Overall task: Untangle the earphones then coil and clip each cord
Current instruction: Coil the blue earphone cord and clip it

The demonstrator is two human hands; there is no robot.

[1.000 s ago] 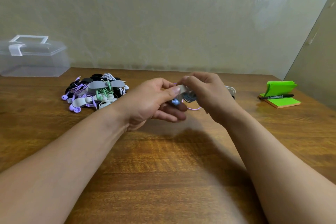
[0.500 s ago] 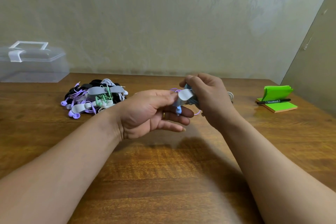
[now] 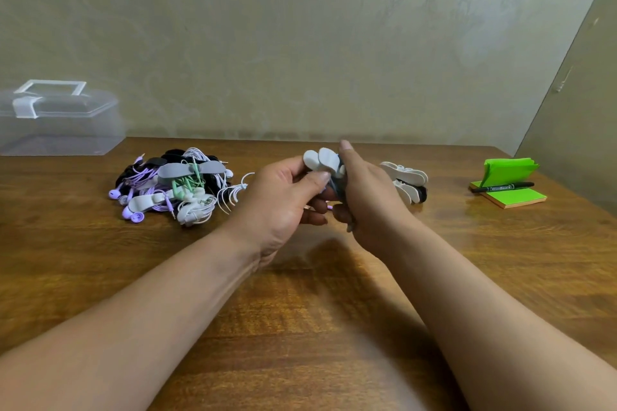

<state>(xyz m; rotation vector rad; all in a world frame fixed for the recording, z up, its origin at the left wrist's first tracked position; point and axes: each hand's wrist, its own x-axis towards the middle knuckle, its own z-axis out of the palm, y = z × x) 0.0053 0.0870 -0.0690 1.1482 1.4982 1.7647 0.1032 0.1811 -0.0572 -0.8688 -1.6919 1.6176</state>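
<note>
Soft, even indoor light; faint shadow under hands [image 3: 329, 197] on table [image 3: 334, 310]; slight blur; wide-angle edge curvature.

A clear lidded plastic box [image 3: 60, 123] sits on the wooden surface [image 3: 300, 310] at ten o'clock; at two o'clock, a black marker [image 3: 502, 187] lies across a green sticky-note pad [image 3: 521, 201].

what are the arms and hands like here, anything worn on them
The left hand and right hand wear no gloves, and no watch or bracelet shows at either wrist. The left forearm and right forearm are uncovered to the picture's edge, with no sleeves in view. Whether there is a ring cannot be told.
</note>
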